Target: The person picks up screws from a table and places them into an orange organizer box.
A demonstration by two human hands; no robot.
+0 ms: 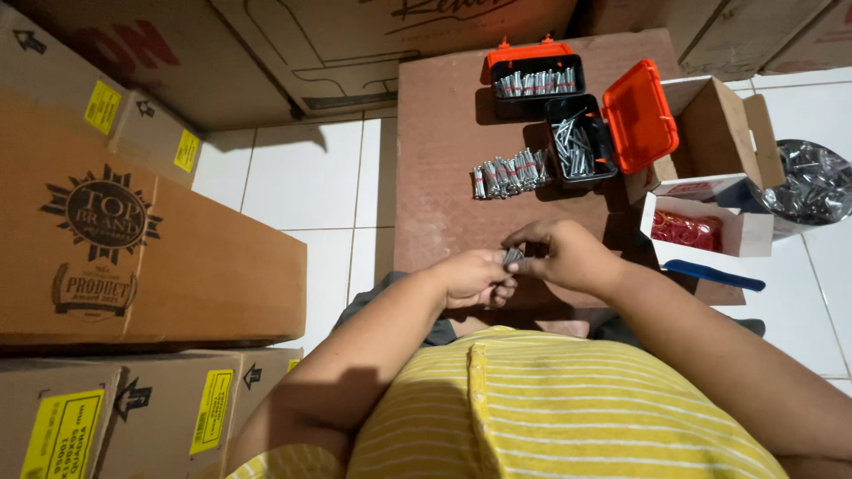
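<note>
2 hands meet just below the centre of the frame, and between them I see a small grey metal fastener (514, 258), pinched from both sides. My left hand (472, 277) has its fingers curled shut around the piece's left end; my right hand (568, 255) closes thumb and fingertips on its right end, so both are gripping the same part. It sits above the near edge of the brown board (439, 168) that serves as a worktop. Higher up on the board, a loose row of similar metal fasteners (510, 174) lies in a line. Just right of it stands 1 black case with an orange lid (641, 115) swung open, holding more metal pieces, and above that a 2nd black case (536, 84) filled with a neat row. At the right edge I see a white carton with red pieces (688, 230), a blue handle (714, 276) below it, and a bag of shiny screws (812, 182). Brown cardboard boxes (151, 239) fill the left side of the frame, on white floor tiles (306, 177).
</note>
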